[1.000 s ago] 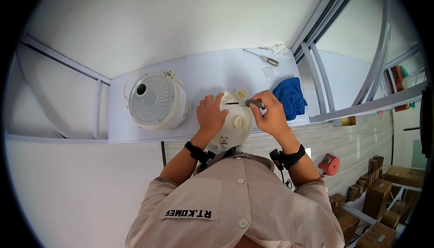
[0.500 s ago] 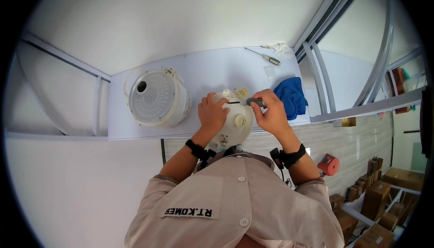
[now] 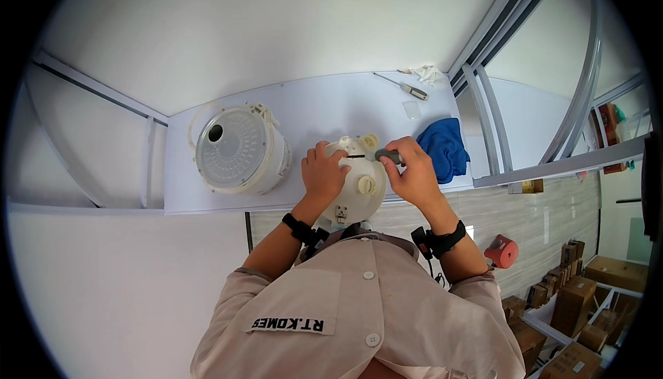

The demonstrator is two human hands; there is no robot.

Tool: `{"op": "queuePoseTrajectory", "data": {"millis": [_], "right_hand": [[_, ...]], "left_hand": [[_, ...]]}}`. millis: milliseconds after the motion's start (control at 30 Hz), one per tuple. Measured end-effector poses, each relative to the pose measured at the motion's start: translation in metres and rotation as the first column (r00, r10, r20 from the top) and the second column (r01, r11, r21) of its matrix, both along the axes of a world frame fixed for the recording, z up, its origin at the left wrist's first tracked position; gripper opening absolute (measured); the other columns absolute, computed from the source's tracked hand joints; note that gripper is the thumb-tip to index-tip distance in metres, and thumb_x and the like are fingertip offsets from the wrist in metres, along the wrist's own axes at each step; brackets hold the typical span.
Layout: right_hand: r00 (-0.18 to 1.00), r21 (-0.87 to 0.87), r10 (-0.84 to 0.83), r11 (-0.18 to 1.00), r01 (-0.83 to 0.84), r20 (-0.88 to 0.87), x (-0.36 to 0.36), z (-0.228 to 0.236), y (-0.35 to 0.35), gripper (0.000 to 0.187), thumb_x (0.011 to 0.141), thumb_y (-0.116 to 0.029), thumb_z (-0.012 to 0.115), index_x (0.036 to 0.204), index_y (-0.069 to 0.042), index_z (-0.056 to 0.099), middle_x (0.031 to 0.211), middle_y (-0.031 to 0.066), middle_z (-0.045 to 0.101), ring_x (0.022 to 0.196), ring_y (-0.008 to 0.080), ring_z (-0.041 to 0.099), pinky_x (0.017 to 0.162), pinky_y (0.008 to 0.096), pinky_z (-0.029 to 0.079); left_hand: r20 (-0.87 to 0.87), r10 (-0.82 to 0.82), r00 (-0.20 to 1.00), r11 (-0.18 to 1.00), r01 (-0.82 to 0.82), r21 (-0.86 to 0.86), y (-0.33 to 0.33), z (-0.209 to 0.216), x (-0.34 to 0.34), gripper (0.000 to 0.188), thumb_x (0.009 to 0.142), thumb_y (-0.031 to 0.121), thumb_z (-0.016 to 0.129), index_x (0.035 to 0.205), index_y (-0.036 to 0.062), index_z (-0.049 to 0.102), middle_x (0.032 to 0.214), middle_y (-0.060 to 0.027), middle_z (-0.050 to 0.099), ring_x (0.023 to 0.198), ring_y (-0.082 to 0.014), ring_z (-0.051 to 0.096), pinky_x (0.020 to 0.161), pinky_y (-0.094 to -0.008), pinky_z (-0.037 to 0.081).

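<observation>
My right hand point(image 3: 412, 174) is closed around the grey handle of a screwdriver point(image 3: 392, 156). Its dark shaft points left across a rounded white plastic appliance lid point(image 3: 366, 206), which has cream-coloured round caps and a small metal latch piece near me. At the lid's left edge, the fingers of my left hand point(image 3: 324, 173) are bent around it, with the thumb and a fingertip close to the shaft's end. Exactly where the tip touches is hidden by those fingers. The lid rests at the table's front edge, against my body.
A white rice-cooker-like body point(image 3: 238, 147) with a perforated grey disc stands on the left of the table point(image 3: 304, 102). A second screwdriver point(image 3: 407, 87), a small clear piece point(image 3: 411, 109), white crumpled tissue point(image 3: 429, 75) and a blue cloth point(image 3: 445, 149) lie on the right. Metal frames point(image 3: 494, 120) border the table.
My right hand and the screwdriver have shifted very slightly and the handle has turned a little. The left hand and the lid stay nearly in place.
</observation>
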State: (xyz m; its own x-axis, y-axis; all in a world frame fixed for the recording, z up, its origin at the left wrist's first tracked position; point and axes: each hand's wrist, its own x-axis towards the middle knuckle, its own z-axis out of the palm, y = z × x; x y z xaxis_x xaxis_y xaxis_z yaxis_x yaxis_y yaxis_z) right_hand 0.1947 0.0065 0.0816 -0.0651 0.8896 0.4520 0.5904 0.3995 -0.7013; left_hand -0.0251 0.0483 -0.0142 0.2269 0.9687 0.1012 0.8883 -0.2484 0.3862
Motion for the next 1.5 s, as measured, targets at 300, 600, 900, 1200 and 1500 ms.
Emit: {"op": "queuePoseTrajectory", "data": {"millis": [300, 600, 900, 1200, 1500], "right_hand": [[0.878, -0.197, -0.091, 0.959, 0.205, 0.47, -0.011, 0.038, 0.007, 0.028, 0.093, -0.026, 0.078, 0.103, -0.004, 0.064, 0.084, 0.016, 0.069, 0.075, 0.037, 0.072, 0.064, 0.0429, 0.056], [0.911, -0.055, 0.113, 0.994, -0.1, 0.396, -0.005, 0.036, 0.028, 0.028, 0.09, -0.01, 0.077, 0.111, -0.004, 0.061, 0.094, 0.0171, 0.071, 0.082, 0.0376, 0.07, 0.069, 0.0469, 0.055], [0.895, -0.434, -0.042, 0.863, 0.257, 0.444, -0.021, 0.06, 0.02, 0.035, 0.087, -0.003, 0.074, 0.119, -0.002, 0.058, 0.101, 0.0195, 0.067, 0.097, 0.0426, 0.067, 0.083, 0.0508, 0.055], [0.955, -0.056, 0.193, 0.981, -0.185, 0.225, 0.002, 0.044, 0.024, 0.035, 0.092, -0.011, 0.075, 0.122, -0.002, 0.059, 0.106, 0.0223, 0.067, 0.089, 0.0431, 0.07, 0.074, 0.0492, 0.057], [0.925, -0.353, 0.086, 0.934, 0.054, 0.369, -0.008, 0.051, 0.014, 0.036, 0.09, -0.003, 0.071, 0.123, -0.002, 0.059, 0.106, 0.0224, 0.065, 0.093, 0.0439, 0.069, 0.081, 0.0498, 0.056]], "left_hand": [[-0.027, -0.033, 0.999, 0.998, 0.034, 0.049, 0.003, -0.005, 0.001, 0.035, 0.078, 0.03, 0.089, 0.111, 0.0259, 0.079, 0.136, -0.0061, 0.058, 0.124, -0.0302, 0.056, 0.1, -0.0469, 0.045], [-0.048, -0.046, 0.998, 0.999, 0.047, 0.015, 0.008, 0.001, 0.004, 0.048, 0.078, 0.031, 0.089, 0.122, 0.0198, 0.072, 0.136, -0.0054, 0.058, 0.123, -0.0303, 0.057, 0.099, -0.0477, 0.045], [-0.058, -0.052, 0.997, 0.998, 0.053, 0.016, 0.007, -0.002, 0.004, 0.049, 0.079, 0.032, 0.088, 0.122, 0.0138, 0.074, 0.14, -0.0052, 0.058, 0.125, -0.0303, 0.056, 0.101, -0.0478, 0.044], [-0.071, -0.063, 0.996, 0.998, 0.064, 0.019, 0.005, -0.002, 0.005, 0.045, 0.081, 0.032, 0.086, 0.12, 0.0128, 0.075, 0.14, -0.0071, 0.055, 0.123, -0.0309, 0.053, 0.098, -0.047, 0.043], [-0.064, -0.071, 0.995, 0.997, 0.072, 0.007, 0.003, 0.003, 0.007, 0.036, 0.082, 0.031, 0.086, 0.115, 0.0158, 0.079, 0.14, -0.0071, 0.055, 0.123, -0.0308, 0.053, 0.098, -0.0472, 0.043]]}}
